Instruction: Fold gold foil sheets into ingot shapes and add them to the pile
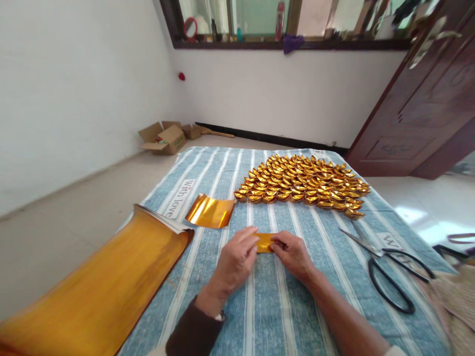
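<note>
Head view. Dark sleeve cuff (195,329) nearest lens; left hand (233,264) and right hand (293,254) both pinch small gold foil piece (264,242) between them, low over striped cloth (267,306). Judged step — creasing fold: keep edges aligned, press firm with thumbs. Finished gold ingots (304,185) massed beyond; loose foil sheet (211,211), foil stack (100,291) left; scissors (389,269) right. Cloth print reads "With love" (180,199) — second label by scissors unreadable.

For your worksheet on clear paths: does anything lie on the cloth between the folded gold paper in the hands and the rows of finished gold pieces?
Nothing visible does. Both hands, left hand and right hand, pinch the folded gold paper; only bare striped cloth separates it from the finished gold pieces. The loose gold sheet and scissors lie off to the sides.
</note>
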A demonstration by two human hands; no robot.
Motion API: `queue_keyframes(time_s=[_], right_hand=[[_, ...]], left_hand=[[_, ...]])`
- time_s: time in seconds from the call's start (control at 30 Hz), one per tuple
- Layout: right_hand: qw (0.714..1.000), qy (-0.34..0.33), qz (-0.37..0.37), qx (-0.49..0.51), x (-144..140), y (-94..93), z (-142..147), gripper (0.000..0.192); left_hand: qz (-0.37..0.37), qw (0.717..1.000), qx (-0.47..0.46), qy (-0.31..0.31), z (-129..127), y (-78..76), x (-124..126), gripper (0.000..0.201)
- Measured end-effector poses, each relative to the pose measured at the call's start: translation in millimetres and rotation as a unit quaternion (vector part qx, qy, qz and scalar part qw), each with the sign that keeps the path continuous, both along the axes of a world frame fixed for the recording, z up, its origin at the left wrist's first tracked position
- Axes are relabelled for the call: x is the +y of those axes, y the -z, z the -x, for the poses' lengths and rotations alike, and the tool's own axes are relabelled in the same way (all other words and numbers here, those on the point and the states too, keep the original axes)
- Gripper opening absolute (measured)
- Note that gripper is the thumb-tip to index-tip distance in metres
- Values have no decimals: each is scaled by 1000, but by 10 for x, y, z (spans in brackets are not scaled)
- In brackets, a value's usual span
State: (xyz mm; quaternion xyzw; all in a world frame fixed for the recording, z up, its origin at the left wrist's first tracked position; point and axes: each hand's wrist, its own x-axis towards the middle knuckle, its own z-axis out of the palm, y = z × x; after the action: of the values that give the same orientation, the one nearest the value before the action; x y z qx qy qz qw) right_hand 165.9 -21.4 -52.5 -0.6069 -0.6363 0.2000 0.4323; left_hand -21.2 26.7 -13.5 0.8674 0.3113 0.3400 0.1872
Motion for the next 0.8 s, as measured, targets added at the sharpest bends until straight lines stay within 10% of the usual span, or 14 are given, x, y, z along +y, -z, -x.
queue_keyframes(time_s=[0.23,0.8], right_hand=[[1000,-4,-18,-16,-17,6,1,13],[989,27,-111,-89,-51,24,16,21]], left_hand=[[-17,985,162,56,-141,118,-170,41],[-1,984,169,58,-68,143,-115,36]])
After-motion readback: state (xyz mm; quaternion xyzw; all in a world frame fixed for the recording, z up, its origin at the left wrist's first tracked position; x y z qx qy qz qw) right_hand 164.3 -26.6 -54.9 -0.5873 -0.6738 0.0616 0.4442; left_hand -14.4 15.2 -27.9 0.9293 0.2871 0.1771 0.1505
